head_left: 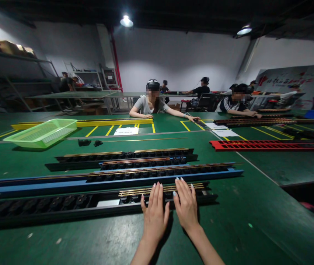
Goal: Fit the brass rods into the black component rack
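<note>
— Where are your hands?

— My left hand [154, 217] and right hand [186, 208] lie side by side, palms down, with the fingers [157, 195] spread; both hands are open and neither has hold of anything; they reach over the near black rail [49, 208], though I cannot tell how hard they press on it.

— What does that rail look like?

— It is long and black, and it lies across the green desk [256, 228] right in front of me; a row of dark round fittings [68, 201] runs along its left part, and a white strip [107, 202] sits on it near my left hand; a bundle of thin brass rods [137, 191] lies lengthwise along it, just under my fingertips.

— What lies beyond it?

— A blue rail [112, 183] comes next, with brass rods along it too; then a second black rail [121, 161] lies parallel; further left sits a green plastic basket [42, 132], and a yellow rail [82, 123] lies past it; a red rail [270, 145] lies off to my right.

— Is anyone else there?

— Yes; one co-worker [150, 105] sits facing me across the desk, both arms stretched along its far side; another co-worker [236, 105] sits further right, hands beside a dark rail [253, 122].
</note>
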A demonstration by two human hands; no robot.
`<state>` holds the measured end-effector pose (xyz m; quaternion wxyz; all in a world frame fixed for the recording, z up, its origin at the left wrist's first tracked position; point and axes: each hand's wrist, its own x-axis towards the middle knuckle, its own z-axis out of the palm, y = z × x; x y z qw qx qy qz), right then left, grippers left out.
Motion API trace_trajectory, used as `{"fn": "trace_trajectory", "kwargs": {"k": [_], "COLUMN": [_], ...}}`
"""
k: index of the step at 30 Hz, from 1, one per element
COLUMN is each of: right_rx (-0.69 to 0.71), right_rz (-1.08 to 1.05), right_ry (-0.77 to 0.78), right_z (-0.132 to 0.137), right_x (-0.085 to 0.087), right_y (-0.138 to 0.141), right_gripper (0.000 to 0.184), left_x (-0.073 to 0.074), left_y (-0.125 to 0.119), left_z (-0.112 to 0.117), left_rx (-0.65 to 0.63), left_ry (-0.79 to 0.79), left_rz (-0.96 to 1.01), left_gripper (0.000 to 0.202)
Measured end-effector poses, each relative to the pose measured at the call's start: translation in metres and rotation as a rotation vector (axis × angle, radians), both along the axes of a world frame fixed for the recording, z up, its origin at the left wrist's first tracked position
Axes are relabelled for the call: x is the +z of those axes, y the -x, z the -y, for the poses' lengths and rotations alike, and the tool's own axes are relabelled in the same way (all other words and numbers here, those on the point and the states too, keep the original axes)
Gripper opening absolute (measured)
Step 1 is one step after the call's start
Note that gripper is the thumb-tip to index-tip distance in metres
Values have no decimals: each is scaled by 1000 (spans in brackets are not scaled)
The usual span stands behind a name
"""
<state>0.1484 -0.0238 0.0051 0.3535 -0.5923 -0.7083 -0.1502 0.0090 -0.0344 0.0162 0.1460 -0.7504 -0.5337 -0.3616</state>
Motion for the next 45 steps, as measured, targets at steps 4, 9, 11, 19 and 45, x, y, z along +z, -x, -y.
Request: {"fn": "trace_trajectory", "kwargs": {"k": [4,9,11,19,45], "right_rx": [-52,-106,-110,-154,-345], "right_rz": [-30,5,11,-18,-47], "right_ry": [-11,-11,-12,-3,-7], "right_z": [1,-3,-5,-1,-2], "right_x": [2,-5,-8,0,-5], "right_y": [-3,-10,-12,-8,-27], "right_gripper": [51,49,49,55,54], "left_x": [0,0,0,-1,-1], "left_y": [1,3,3,3,5], "left_z": [0,1,2,2,2], "left_rx": [3,6,11,13,10], "left_ry": [10,43,53,53,73], "left_rz": [-16,-47,-48,-55,-54], "left_gripper": [59,59,58,59,56]}}
